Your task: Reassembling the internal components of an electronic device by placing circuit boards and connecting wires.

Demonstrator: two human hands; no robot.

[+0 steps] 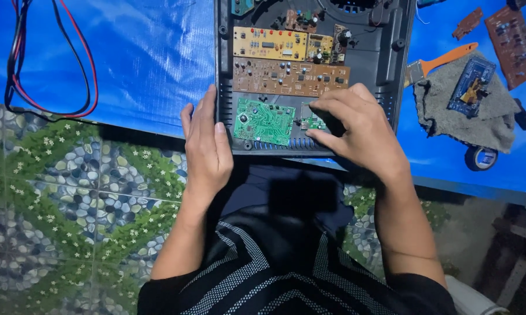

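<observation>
An open dark grey plastic device casing (388,58) lies on a blue tarp before me. Inside it sit a yellow circuit board (268,44), a brown circuit board (289,77) and a green circuit board (264,121). My left hand (206,149) rests flat against the casing's near left corner, its thumb beside the green board. My right hand (359,131) lies over the casing's near right part, fingers curled on a small green board (313,122) that they mostly hide. Whether it is gripped cannot be told.
Red and black wires (53,58) loop at the far left on the tarp (146,58). At the right lie an orange-handled brush (443,61), a grey rag (449,114) with a blue board (472,84), brown boards (513,41), and a tape roll (480,157). Patterned floor tiles (70,204) lie below.
</observation>
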